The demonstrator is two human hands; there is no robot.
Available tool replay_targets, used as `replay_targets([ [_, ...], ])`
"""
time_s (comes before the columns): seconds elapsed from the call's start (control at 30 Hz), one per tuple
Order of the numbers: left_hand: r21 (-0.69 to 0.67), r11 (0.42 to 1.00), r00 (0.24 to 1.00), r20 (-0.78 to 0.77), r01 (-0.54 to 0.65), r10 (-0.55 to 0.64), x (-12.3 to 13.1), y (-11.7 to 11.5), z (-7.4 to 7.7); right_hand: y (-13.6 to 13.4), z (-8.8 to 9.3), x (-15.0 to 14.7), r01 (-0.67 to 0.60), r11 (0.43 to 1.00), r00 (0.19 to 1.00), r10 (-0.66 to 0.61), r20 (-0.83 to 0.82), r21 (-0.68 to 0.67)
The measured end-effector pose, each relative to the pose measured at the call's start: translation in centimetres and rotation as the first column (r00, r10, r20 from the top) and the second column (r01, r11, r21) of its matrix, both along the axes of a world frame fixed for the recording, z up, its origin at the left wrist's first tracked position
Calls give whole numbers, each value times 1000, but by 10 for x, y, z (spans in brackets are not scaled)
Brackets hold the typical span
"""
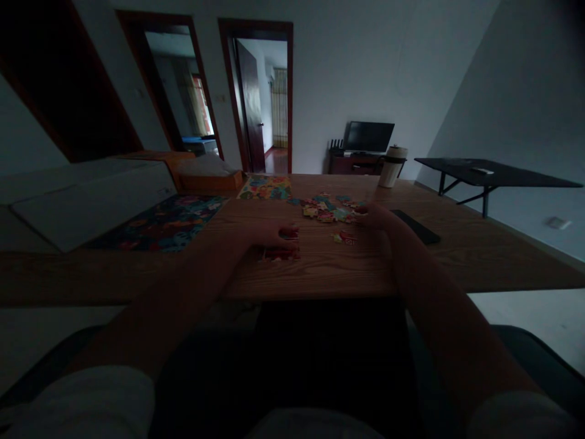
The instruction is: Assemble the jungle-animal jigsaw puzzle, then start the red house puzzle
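Dim light makes small details hard to tell. My left hand (269, 234) rests on a small joined section of red jigsaw puzzle (280, 252) near the table's front edge, thumb and fingers apart. My right hand (375, 217) is at the right side of a loose pile of jigsaw puzzle pieces (325, 208). Its thumb and fingers are parted around the pile's edge, and no held piece can be made out. Between my hands, closer to me than the pile, lie a few red and yellow puzzle pieces (343, 238).
A dark flat slab (415, 227) lies right of my right forearm. Behind it stands a lidded cup (392, 168). To the left are a dark patterned sheet (164, 223), a white box (91, 198) and a wooden tissue box (210, 180). A colourful picture sheet (265, 188) lies farther back.
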State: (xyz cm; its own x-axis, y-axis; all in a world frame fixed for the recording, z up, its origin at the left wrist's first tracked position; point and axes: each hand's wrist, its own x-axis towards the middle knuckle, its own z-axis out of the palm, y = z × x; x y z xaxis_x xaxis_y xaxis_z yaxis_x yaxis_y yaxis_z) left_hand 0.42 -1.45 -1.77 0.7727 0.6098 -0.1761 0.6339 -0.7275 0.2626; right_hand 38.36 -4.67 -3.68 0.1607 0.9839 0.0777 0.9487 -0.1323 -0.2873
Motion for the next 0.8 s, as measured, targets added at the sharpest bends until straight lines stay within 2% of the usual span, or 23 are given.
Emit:
replay_targets([
  [0.13, 78, 990, 990, 87, -121, 114, -10, 11, 4, -7, 9, -7, -49, 999, 999, 49, 23, -15],
  [0.23, 151, 967, 976, 109, -206, 190, -17, 15, 11, -17, 20, -26, -218, 976, 975, 217, -44, -17],
  [0.3, 161, 961, 972, 102, -226, 212, -23, 17, 16, -24, 25, -42, -339, 935, 938, 327, -116, -103],
  [0.37, 193, 955, 974, 64, -224, 216, -29, 20, 19, -30, 28, -57, -392, 893, 918, 364, -155, -221],
  [0.43, 249, 944, 976, 18, -215, 218, -35, 25, 21, -34, 29, -65, -402, 875, 915, 373, -152, -270],
  [0.5, 277, 938, 976, -10, -206, 217, -40, 30, 20, -36, 30, -68, -407, 874, 913, 383, -138, -264],
  [0.63, 214, 952, 975, 14, -218, 220, -40, 34, 15, -34, 27, -72, -388, 892, 921, 370, -118, -233],
  [0.8, 138, 963, 973, 53, -230, 225, -28, 27, 10, -29, 20, -88, -379, 915, 925, 372, -76, -139],
])
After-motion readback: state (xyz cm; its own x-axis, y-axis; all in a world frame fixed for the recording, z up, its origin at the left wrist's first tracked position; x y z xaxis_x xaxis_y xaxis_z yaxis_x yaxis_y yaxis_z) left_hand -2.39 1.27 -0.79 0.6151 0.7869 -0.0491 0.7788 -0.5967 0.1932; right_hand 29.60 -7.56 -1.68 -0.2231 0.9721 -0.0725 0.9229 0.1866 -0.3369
